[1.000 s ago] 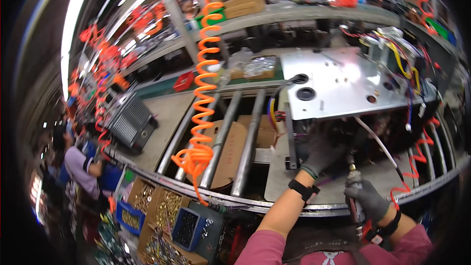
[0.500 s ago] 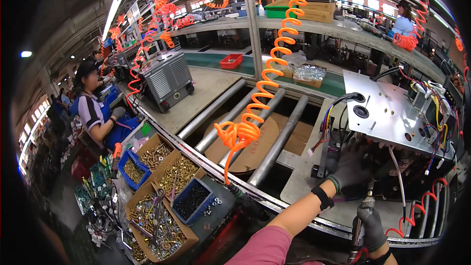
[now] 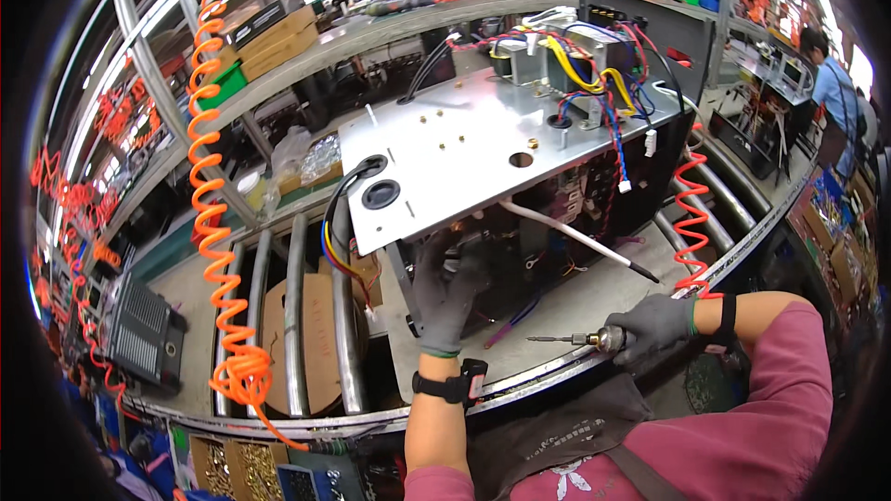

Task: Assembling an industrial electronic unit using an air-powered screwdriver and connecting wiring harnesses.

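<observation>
At eight o'clock runs a roller conveyor [image 3: 295, 320]. The open chassis [image 3: 645, 209], about one o'clock on a pallet board [image 3: 585, 304], looks part-assembled: its silver plate [image 3: 464, 186] lies across the top, bracketed parts [image 3: 548, 65] stand on that at one, and a black grommet ring [image 3: 381, 193] sits at ten. The left hand [image 3: 447, 297], at six, reaches under the plate; whether it pinches anything, I cannot tell. The right hand [image 3: 652, 327], at four, wraps round a driver [image 3: 608, 340] — bit towards nine, apart from the chassis. Wiring seems unfinished — a white cable [image 3: 575, 235] ends free towards four, coloured wires [image 3: 616, 134] hang over the edge, and white plugs [image 3: 651, 142] dangle unmated.
</observation>
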Action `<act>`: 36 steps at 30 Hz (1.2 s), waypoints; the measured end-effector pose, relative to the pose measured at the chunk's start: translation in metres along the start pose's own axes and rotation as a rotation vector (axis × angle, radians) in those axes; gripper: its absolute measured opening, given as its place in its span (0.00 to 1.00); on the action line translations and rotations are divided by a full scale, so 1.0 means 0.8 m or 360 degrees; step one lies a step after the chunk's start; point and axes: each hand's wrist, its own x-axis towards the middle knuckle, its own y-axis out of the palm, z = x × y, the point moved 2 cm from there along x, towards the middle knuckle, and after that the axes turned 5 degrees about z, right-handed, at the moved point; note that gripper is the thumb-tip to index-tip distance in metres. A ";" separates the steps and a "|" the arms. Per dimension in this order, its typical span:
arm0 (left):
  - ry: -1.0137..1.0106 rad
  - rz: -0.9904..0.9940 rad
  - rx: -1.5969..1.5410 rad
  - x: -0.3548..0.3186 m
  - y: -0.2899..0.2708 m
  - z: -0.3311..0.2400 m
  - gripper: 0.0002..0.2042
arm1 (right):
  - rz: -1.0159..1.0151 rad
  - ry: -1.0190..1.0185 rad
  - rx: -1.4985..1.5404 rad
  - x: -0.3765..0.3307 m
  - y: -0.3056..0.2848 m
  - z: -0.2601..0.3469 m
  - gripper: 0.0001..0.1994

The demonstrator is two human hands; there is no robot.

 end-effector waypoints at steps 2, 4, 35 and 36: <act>-0.0166 -0.0133 -0.0245 -0.003 0.002 -0.006 0.21 | -0.0018 0.0039 -0.0030 0.000 -0.002 -0.005 0.31; -0.0144 -0.0170 -0.0293 0.003 0.005 -0.022 0.18 | -0.0115 0.0059 -0.0087 0.006 -0.003 -0.008 0.34; 0.0654 -0.0091 0.0183 0.057 -0.050 -0.012 0.16 | -0.1711 -0.0506 0.0174 0.080 -0.060 0.127 0.28; 0.0652 -0.0099 0.0172 0.060 -0.056 -0.016 0.16 | -0.1705 -0.0501 0.0163 0.084 -0.071 0.133 0.28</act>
